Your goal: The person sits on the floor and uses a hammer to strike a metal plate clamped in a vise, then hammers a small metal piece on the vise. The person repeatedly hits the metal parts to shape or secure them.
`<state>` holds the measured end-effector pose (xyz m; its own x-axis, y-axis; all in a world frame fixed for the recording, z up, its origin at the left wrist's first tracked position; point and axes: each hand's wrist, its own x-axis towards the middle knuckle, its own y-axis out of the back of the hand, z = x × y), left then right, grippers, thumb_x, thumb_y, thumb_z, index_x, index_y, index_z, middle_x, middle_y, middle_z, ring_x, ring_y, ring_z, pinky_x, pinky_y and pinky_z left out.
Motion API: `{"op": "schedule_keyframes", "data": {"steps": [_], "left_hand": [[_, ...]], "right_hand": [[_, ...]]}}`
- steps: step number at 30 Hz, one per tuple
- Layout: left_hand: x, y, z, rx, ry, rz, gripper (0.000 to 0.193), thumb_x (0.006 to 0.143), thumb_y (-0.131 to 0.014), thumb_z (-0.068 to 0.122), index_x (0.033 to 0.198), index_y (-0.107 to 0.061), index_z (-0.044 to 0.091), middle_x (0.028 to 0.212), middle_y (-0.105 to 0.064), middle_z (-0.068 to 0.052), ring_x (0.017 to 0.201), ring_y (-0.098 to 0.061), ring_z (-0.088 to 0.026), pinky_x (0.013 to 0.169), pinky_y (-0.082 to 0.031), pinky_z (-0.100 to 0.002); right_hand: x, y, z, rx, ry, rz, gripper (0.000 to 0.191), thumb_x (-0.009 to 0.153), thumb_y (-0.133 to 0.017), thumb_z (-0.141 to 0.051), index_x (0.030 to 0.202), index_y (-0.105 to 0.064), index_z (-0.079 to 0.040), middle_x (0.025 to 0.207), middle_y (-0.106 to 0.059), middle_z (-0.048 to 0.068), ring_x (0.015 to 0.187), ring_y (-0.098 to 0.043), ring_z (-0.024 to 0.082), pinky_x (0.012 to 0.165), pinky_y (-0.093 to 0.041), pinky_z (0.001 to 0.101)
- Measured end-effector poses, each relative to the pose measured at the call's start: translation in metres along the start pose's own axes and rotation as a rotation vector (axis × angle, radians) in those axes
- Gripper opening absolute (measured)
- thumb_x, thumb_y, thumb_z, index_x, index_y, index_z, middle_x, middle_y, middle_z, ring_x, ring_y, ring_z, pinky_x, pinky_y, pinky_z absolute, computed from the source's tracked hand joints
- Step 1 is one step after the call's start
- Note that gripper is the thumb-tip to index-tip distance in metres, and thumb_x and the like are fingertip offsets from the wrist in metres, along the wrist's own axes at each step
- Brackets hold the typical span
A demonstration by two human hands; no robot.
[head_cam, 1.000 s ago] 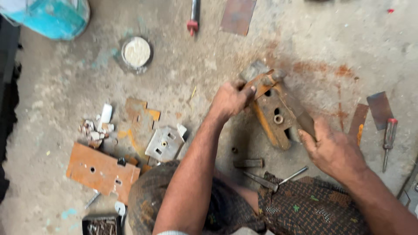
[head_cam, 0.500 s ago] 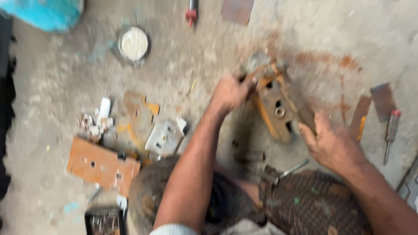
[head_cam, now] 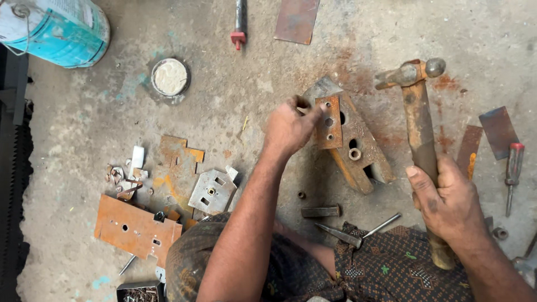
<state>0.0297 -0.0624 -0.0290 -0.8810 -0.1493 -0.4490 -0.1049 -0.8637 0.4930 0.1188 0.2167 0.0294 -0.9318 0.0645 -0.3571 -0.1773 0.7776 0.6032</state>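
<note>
The left hand (head_cam: 288, 128) pinches a small rusty plate (head_cam: 328, 123) flat against the top of a steel block (head_cam: 358, 142) lying mid-floor. The right hand (head_cam: 447, 204) is clenched round a hammer (head_cam: 419, 134) handle, head raised just right of the block. A punch (head_cam: 341, 235) lies near the knees, a screwdriver (head_cam: 512, 168) by the right edge.

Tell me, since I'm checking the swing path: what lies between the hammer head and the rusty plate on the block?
In the head view, only bare, rust-stained concrete floor separates the hammer head from the rusty plate, which the left hand pinches.
</note>
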Motion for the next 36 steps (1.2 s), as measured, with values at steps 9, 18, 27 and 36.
{"op": "schedule_keyframes", "data": {"steps": [9,18,27,36], "left_hand": [[0.008,-0.002,-0.008,-0.788,0.187,-0.011,0.013,0.091,-0.066,0.003,0.100,-0.058,-0.001,0.085,-0.070,-0.017,0.066,-0.069,-0.021,0.056,-0.063,-0.033],[0.010,-0.041,-0.029,-1.252,0.190,0.115,0.023,0.094,-0.065,0.003,0.104,-0.044,0.000,0.083,-0.067,-0.015,0.064,-0.069,-0.020,0.058,-0.062,-0.034],[0.009,-0.052,-0.037,-1.145,0.049,0.158,0.017,0.097,-0.067,0.008,0.106,-0.054,0.002,0.086,-0.069,-0.009,0.066,-0.066,-0.013,0.060,-0.059,-0.030],[0.011,-0.050,-0.035,-1.084,0.033,0.168,0.019,0.095,-0.067,0.009,0.107,-0.056,-0.001,0.087,-0.071,-0.010,0.069,-0.069,-0.015,0.062,-0.061,-0.031]], "right_hand": [[0.003,-0.003,0.003,-0.096,0.029,0.002,0.041,0.098,-0.065,-0.031,0.125,-0.061,0.000,0.066,-0.061,0.007,0.057,-0.058,0.014,0.048,-0.046,0.0328],[0.001,-0.002,-0.004,-0.359,0.177,0.010,0.048,0.096,-0.068,-0.033,0.130,-0.062,0.000,0.078,-0.071,0.013,0.070,-0.070,0.019,0.061,-0.055,0.0369],[-0.004,0.013,-0.024,-0.198,0.519,0.055,0.035,0.105,-0.061,-0.033,0.108,-0.056,0.002,0.070,-0.063,0.003,0.061,-0.060,0.015,0.051,-0.050,0.0295],[0.016,0.015,-0.059,-0.839,0.095,-0.241,0.031,0.105,-0.059,-0.035,0.121,-0.058,-0.008,0.074,-0.061,0.006,0.054,-0.062,0.018,0.043,-0.057,0.0336]]}}
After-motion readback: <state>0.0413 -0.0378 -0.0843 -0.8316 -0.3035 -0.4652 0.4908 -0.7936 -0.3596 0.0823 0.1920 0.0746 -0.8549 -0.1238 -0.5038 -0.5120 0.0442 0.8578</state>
